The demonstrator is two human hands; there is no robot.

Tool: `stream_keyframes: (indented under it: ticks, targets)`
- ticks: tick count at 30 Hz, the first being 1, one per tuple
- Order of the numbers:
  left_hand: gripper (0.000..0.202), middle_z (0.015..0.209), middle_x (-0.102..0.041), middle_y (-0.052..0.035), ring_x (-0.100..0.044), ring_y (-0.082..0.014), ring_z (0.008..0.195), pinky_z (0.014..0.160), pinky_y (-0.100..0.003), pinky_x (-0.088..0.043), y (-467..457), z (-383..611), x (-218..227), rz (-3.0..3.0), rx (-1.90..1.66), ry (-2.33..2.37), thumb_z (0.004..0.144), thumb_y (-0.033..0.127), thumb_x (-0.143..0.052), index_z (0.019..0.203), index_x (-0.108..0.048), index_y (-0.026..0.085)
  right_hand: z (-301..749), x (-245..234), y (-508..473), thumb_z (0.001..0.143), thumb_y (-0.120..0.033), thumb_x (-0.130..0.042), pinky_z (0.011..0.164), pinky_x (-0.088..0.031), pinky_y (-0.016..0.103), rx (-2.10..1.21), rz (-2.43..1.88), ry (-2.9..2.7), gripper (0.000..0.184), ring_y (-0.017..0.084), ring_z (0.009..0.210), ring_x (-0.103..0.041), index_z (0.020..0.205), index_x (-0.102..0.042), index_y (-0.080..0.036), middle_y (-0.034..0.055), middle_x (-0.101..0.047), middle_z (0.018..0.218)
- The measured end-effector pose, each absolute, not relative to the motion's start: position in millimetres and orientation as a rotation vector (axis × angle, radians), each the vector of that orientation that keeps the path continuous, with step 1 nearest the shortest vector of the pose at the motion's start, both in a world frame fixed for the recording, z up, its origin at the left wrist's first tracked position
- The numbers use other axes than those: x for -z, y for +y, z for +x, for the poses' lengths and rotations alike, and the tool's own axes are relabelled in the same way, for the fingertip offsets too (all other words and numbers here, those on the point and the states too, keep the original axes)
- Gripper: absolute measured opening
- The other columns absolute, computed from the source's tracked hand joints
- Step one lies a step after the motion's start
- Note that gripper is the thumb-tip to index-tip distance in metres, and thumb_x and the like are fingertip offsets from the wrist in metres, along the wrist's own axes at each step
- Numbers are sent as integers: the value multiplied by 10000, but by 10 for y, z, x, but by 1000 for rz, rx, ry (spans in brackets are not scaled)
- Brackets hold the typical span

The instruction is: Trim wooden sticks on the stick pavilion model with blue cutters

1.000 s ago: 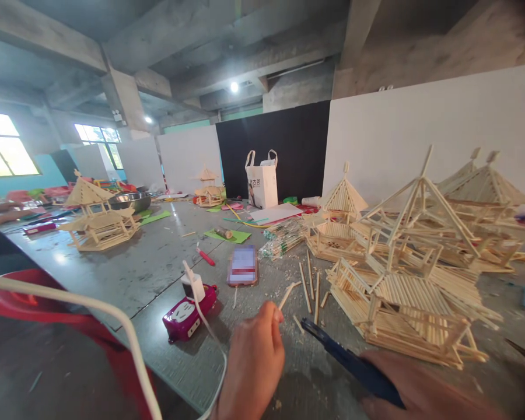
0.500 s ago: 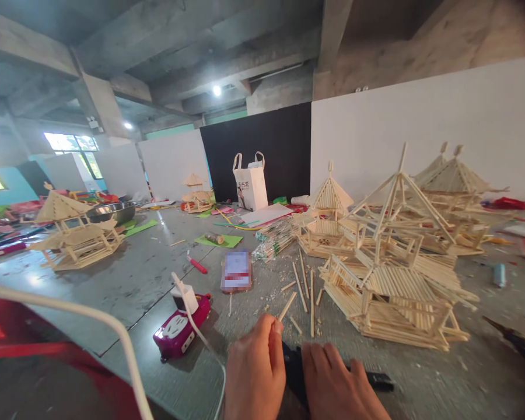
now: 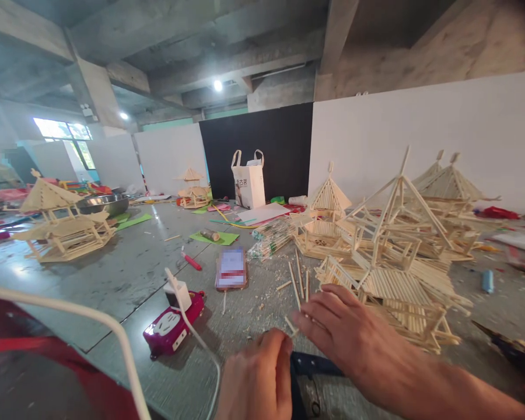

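Two hands, left hand (image 3: 258, 379), right hand (image 3: 345, 335), loose sticks (image 3: 298, 283), white bag (image 3: 247, 182) upright.

One head-worn camera looks forward and down across the table (image 3: 126, 274), hands close below.

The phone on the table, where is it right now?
In the head view the phone lies flat near the table's middle, between the red pen on its left and loose sticks on its right, beyond the pink power strip.

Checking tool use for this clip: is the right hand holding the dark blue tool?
No, the right hand reaches open-fingered over loose sticks, while the dark blue tool lies on the table beneath it.
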State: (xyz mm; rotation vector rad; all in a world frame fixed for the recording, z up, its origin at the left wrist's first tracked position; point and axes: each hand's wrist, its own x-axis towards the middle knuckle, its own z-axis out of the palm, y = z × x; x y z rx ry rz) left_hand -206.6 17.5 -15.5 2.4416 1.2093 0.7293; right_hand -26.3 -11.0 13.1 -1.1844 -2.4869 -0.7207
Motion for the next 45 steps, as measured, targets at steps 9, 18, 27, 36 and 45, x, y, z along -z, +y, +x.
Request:
stream_keyframes:
  ticks: [9, 18, 27, 36, 45]
  targets:
    - [291, 613, -624, 19, -539, -114, 534, 492, -211, -324, 34, -1999, 109, 2266, -877, 1087, 889, 298, -350, 694, -549, 213, -196, -90, -181, 842, -69, -402, 607, -350, 339, 399, -1039, -2435, 164, 173, 631, -414, 811, -545, -142, 39, -540, 710]
    - [307, 564, -620, 26, -542, -117, 508, 497, -203, -326, -17, -1941, 150, 2227, -864, 1099, 871, 301, -378, 646, -571, 218, -216, 100, -249, 803, 12, -312, 600, -382, 335, 323, -1068, -2280, 276, 178, 635, -444, 769, -539, -141, 54, -548, 687]
    - [329, 535, -574, 16, -484, -122, 487, 485, -220, -286, 45, -1928, 125, 2217, -791, 1096, 867, 338, -358, 638, -558, 211, -116, 104, -256, 863, -85, -352, 671, -464, 307, -34, -1212, -2208, 228, 181, 774, -568, 997, -519, -164, 68, -614, 852]
    - [349, 428, -353, 62, -338, -97, 419, 424, -210, -221, 3, -1996, -32, 1961, -479, 964, 859, 406, -369, 678, -570, 186, -23, -257, -337, 853, -58, -399, 596, -369, 265, -107, -1184, -2382, 223, 133, 674, -485, 748, -535, -201, -6, -544, 710]
    - [280, 619, -552, 4, -526, -148, 593, 560, -263, -321, 336, -1918, -47, 2344, -752, 1319, 901, 257, -328, 765, -561, 182, -63, -192, -335, 843, -288, -495, 555, -416, 218, -1151, -1337, -1716, 156, 98, 582, -536, 803, -607, -187, -15, -613, 668]
